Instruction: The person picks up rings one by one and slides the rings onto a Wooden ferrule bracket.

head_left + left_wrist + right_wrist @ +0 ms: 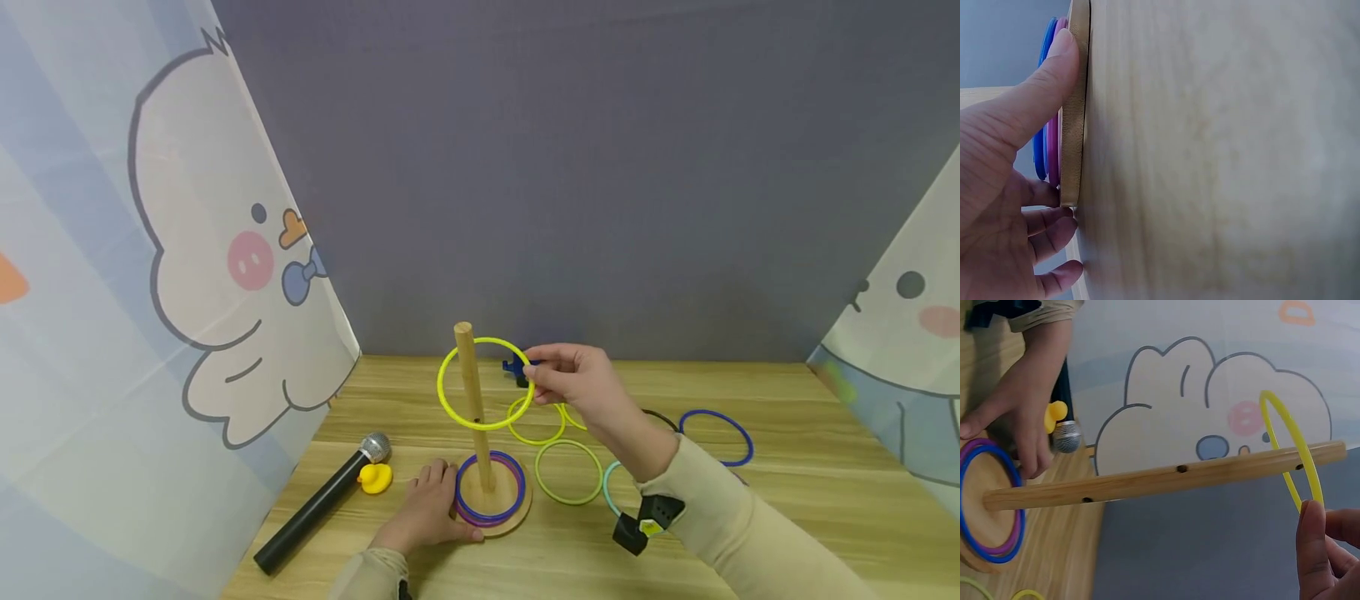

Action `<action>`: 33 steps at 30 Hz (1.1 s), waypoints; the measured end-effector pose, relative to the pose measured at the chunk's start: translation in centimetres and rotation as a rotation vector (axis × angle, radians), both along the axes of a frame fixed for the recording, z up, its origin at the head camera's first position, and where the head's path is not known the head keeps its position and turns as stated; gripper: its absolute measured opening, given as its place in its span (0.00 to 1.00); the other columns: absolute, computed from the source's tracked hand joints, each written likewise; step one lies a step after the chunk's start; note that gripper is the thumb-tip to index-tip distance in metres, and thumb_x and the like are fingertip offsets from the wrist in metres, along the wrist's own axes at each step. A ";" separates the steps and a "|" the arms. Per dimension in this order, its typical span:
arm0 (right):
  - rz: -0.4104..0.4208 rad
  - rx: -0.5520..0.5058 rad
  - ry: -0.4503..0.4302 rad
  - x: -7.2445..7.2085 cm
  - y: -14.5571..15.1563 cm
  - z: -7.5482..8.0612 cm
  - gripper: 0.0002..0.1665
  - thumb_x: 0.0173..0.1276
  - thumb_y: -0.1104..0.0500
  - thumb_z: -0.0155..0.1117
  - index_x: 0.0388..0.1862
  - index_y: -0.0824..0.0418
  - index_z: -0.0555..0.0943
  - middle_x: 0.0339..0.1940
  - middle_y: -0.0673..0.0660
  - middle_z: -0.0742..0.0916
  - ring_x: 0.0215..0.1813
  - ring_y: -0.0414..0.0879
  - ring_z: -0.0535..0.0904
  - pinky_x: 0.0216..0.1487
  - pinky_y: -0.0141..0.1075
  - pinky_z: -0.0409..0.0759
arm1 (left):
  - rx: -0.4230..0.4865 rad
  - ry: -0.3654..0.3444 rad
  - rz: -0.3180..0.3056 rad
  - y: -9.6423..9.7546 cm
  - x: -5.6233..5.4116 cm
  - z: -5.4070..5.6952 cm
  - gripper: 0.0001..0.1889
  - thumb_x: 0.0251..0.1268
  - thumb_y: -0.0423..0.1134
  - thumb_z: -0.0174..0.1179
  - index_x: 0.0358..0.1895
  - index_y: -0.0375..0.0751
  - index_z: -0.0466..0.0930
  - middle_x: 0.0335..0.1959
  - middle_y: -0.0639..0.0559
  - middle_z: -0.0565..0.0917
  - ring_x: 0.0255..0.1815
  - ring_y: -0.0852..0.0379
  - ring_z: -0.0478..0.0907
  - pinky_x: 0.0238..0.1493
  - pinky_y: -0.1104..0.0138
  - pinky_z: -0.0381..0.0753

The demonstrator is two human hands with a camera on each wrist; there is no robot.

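A wooden post point(470, 367) stands upright on a round base point(474, 492). Around the foot of the post lie a blue ring point(1039, 153) and a purple ring point(1054, 150). My left hand point(431, 512) grips the rim of the base, thumb on the near edge and fingers at its left side. Up near the top of the post, my right hand point(581, 383) pinches a yellow ring point(1307, 459) between thumb and fingers. That ring encircles the post and is tilted. Part of the right hand is outside the right wrist view.
On the left lie a black microphone point(322, 508) and a yellow rubber duck point(377, 478). Right of the base lie a green ring point(567, 502), a blue ring point(750, 446) and several others. A small dark blue object point(517, 368) sits behind, partly hidden by the right hand.
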State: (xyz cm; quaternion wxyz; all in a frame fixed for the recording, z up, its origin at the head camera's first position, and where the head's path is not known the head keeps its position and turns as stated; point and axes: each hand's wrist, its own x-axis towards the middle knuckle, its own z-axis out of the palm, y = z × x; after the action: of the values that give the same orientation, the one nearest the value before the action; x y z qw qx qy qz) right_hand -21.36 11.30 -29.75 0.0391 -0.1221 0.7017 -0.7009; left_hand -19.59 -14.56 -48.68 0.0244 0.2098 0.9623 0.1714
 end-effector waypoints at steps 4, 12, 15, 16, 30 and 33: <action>0.001 0.029 -0.033 -0.3 0.1 -1.7 0.19 0.67 0.68 0.63 0.56 0.75 0.77 0.30 0.56 0.85 0.26 0.42 0.82 0.34 0.36 0.83 | 0.001 0.001 0.006 0.0 -0.1 0.0 0.58 0.35 0.71 0.72 0.63 0.27 0.66 0.51 0.42 0.68 0.53 0.43 0.65 0.49 0.46 0.65; 0.012 0.046 -0.122 -0.6 0.3 -7.3 0.18 0.67 0.69 0.62 0.55 0.75 0.77 0.32 0.61 0.84 0.25 0.44 0.82 0.32 0.36 0.83 | -0.001 0.012 -0.002 0.1 -0.2 0.3 0.57 0.35 0.71 0.72 0.63 0.30 0.66 0.49 0.45 0.67 0.51 0.45 0.65 0.48 0.48 0.66; 0.018 0.070 -0.141 -0.7 0.4 -9.5 0.18 0.67 0.69 0.61 0.55 0.76 0.77 0.30 0.59 0.84 0.25 0.44 0.81 0.33 0.38 0.83 | -0.004 0.014 -0.005 0.3 -0.2 0.4 0.57 0.35 0.72 0.71 0.63 0.31 0.67 0.49 0.45 0.68 0.50 0.46 0.65 0.48 0.48 0.66; 0.018 0.078 -0.147 -0.7 0.4 -10.2 0.18 0.67 0.69 0.61 0.54 0.76 0.77 0.29 0.59 0.84 0.25 0.44 0.81 0.34 0.39 0.83 | -0.005 0.015 -0.007 0.3 -0.2 0.4 0.56 0.35 0.72 0.71 0.62 0.31 0.67 0.49 0.45 0.67 0.50 0.46 0.65 0.47 0.48 0.66; -0.036 0.154 -0.208 -0.9 -0.7 -17.6 0.13 0.64 0.70 0.62 0.46 0.76 0.79 0.25 0.57 0.84 0.23 0.44 0.79 0.30 0.43 0.83 | 0.000 0.018 0.000 0.4 0.3 0.4 0.56 0.35 0.69 0.73 0.62 0.28 0.67 0.50 0.43 0.68 0.53 0.44 0.66 0.49 0.47 0.67; -0.033 0.144 -0.200 -1.1 -1.0 -18.2 0.12 0.64 0.70 0.63 0.45 0.76 0.80 0.24 0.57 0.85 0.23 0.44 0.80 0.29 0.41 0.83 | 0.002 0.021 -0.001 0.3 0.2 0.4 0.57 0.35 0.69 0.73 0.63 0.28 0.67 0.51 0.42 0.68 0.54 0.43 0.66 0.49 0.47 0.67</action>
State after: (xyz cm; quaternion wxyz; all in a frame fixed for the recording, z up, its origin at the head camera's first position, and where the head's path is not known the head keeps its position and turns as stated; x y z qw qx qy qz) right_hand -22.46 10.28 -47.95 0.1061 -0.0368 0.7448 -0.6578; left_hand -19.35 -14.30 -48.23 0.0142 0.2123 0.9622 0.1702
